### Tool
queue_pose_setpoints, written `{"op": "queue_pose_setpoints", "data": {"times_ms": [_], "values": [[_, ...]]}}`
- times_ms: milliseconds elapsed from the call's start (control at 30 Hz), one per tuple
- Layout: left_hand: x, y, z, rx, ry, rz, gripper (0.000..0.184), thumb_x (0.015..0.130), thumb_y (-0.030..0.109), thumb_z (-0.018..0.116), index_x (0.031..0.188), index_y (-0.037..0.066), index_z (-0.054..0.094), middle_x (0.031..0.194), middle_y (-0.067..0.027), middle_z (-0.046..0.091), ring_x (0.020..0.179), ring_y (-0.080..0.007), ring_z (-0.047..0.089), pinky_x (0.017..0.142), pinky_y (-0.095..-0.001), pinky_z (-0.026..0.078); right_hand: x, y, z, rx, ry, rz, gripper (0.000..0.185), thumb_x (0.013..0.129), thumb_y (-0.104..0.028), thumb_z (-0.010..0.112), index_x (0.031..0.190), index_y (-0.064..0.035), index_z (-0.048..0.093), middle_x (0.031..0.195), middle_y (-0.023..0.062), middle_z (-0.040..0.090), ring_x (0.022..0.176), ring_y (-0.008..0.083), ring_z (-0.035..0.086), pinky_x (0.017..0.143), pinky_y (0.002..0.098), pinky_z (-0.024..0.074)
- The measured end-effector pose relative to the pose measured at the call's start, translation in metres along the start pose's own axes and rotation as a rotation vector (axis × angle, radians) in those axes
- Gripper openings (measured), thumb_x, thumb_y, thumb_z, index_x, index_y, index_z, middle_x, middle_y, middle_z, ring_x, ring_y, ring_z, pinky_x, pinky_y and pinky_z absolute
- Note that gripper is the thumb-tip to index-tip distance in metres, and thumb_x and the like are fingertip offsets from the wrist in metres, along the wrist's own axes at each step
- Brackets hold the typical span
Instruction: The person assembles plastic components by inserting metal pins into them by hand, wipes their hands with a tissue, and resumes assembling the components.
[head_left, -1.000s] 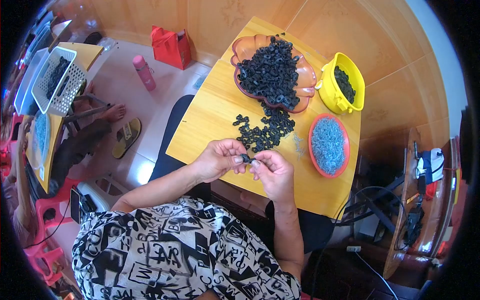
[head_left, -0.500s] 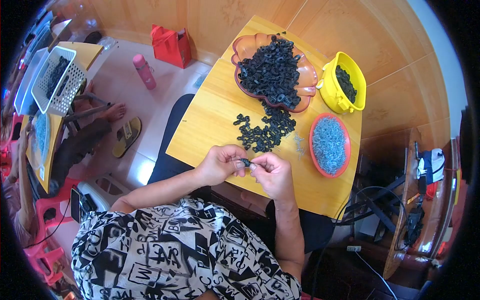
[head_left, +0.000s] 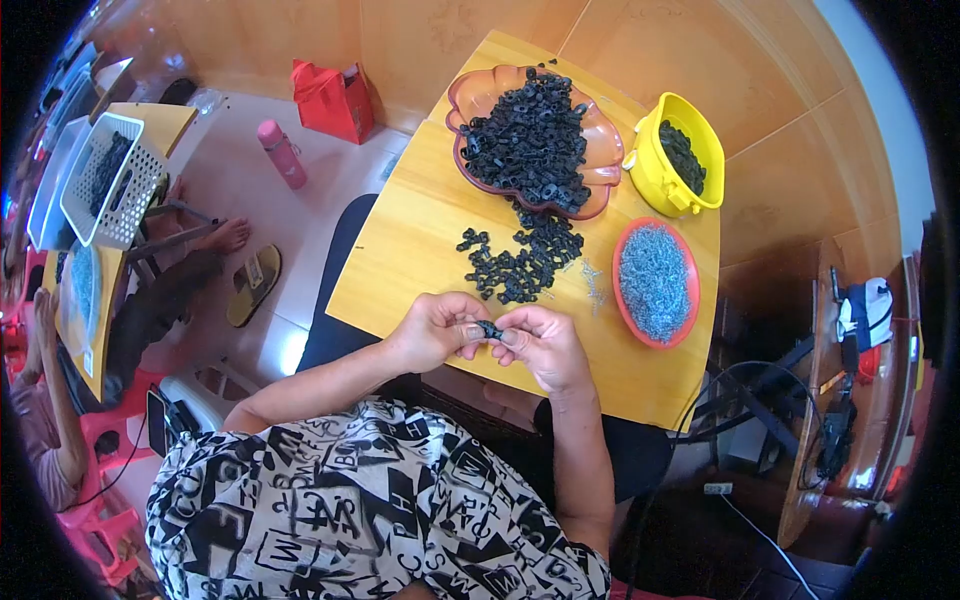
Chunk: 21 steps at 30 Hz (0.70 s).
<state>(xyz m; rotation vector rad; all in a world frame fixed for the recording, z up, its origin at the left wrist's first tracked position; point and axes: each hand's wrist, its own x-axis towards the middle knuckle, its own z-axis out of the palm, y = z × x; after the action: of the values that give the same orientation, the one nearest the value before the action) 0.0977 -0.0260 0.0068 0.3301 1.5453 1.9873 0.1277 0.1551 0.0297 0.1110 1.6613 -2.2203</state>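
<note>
Over the near edge of the yellow wooden table point(head_left: 400, 240), my left hand point(head_left: 436, 330) and my right hand point(head_left: 545, 347) meet, fingertips pinching a small black plastic part point(head_left: 489, 329) between them. The fingers cover much of it, so its exact kind is unclear. Just beyond my hands lies a loose spread of similar black parts point(head_left: 520, 262). A heap of them fills the orange-brown scalloped tray point(head_left: 603, 150) behind. To the right, an orange-red oval dish point(head_left: 690, 325) holds many small silvery screws or pins, with several loose ones point(head_left: 593, 285) on the tabletop beside it.
A yellow bucket point(head_left: 715, 150) with black parts stands at the table's back right. On the floor are a red bag point(head_left: 333, 102), a pink bottle point(head_left: 281, 154) and a sandal point(head_left: 254, 286). Another person point(head_left: 60, 400) sits at a left table with a white basket point(head_left: 125, 200).
My hands stay pinched around the black part, my right fingers a little closer over it. The whole view has shifted slightly.
</note>
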Motion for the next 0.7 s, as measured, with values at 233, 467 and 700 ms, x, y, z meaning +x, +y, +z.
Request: {"op": "queue_pose_setpoints", "data": {"times_ms": [233,467,700], "values": [[-0.004,0.002,0.005,0.106,0.005,0.006,0.006,0.085,0.003,0.055,0.087,-0.002,0.058,0.068,-0.0022,0.058,0.057,-0.0058,0.052,0.050,-0.0199,0.042,0.004,0.012,-0.003,-0.105,-0.037,0.006,0.006,0.083,-0.004,0.058,0.081,0.0018,0.056,0.068,0.0059,0.059,0.056,0.0093,0.056,0.051,0.0211,0.0480],[-0.002,0.003,0.005,0.081,0.054,-0.016,0.009,0.086,0.004,0.055,0.092,-0.002,0.058,0.070,-0.0040,0.059,0.060,-0.0070,0.055,0.051,-0.0188,0.043,-0.002,0.006,0.004,-0.124,0.043,-0.010,0.009,0.084,-0.006,0.059,0.083,0.0021,0.057,0.071,0.0046,0.058,0.057,0.0083,0.055,0.052,0.0210,0.0477],[0.002,-0.007,0.006,-0.097,-0.018,0.145,0.031,0.086,0.004,0.054,0.115,-0.004,0.046,0.086,-0.0074,0.058,0.074,-0.0128,0.059,0.065,-0.0228,0.047,0.002,-0.015,-0.003,-0.215,0.159,-0.059,0.009,0.081,-0.003,0.057,0.089,0.0026,0.058,0.073,0.0065,0.061,0.060,0.0108,0.057,0.053,0.0216,0.0472]]}}
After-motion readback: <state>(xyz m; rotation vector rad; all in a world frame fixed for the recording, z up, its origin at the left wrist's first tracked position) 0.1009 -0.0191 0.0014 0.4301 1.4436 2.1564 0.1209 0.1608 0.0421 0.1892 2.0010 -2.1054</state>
